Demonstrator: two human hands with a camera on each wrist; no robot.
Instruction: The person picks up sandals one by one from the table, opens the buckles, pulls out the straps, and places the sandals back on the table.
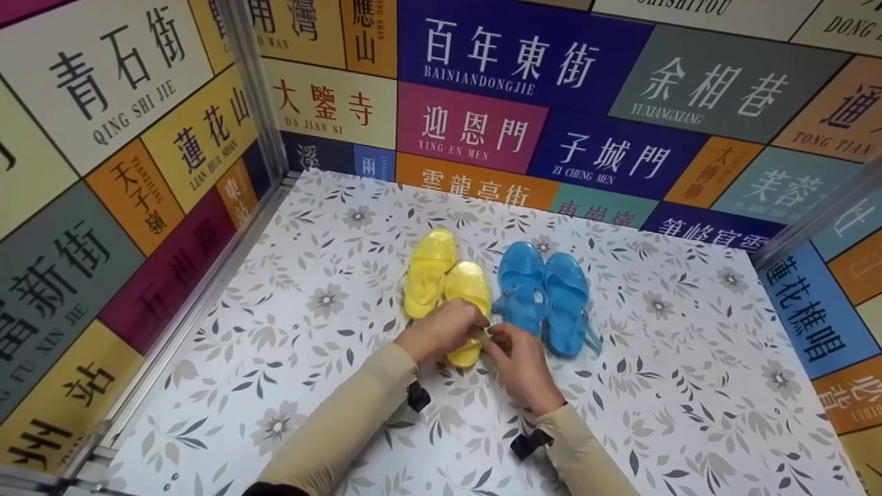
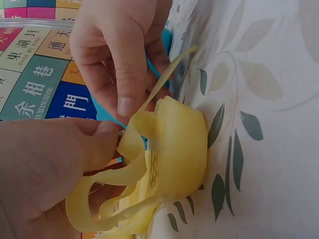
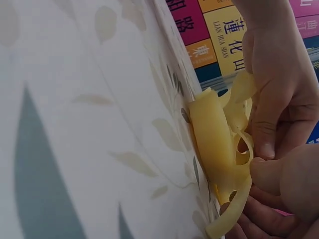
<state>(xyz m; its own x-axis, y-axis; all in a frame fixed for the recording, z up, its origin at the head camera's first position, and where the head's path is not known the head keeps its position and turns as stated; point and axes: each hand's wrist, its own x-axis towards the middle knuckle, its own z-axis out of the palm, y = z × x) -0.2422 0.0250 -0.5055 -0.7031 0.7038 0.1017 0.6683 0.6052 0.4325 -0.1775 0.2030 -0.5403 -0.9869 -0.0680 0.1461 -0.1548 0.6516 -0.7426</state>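
Note:
Two yellow jelly sandals lie side by side on the floral table [image 1: 289, 386]. My left hand [image 1: 444, 331] covers the heel end of the nearer yellow sandal [image 1: 467, 286], and my right hand [image 1: 520, 365] meets it from the right. In the left wrist view, my left hand [image 2: 45, 169] pinches the sandal's looped heel strap [image 2: 174, 149] with thumb and fingers, while my right hand [image 2: 119, 55] pinches the thin strap end. The right wrist view shows the same strap [image 3: 214, 134] between my right hand [image 3: 289, 184] and my left hand [image 3: 279, 74].
The second yellow sandal [image 1: 428, 272] sits just left of the held one. A pair of blue jelly sandals [image 1: 544, 293] lies close on the right. Walls covered in coloured street-name signs [image 1: 482, 103] enclose the table on three sides.

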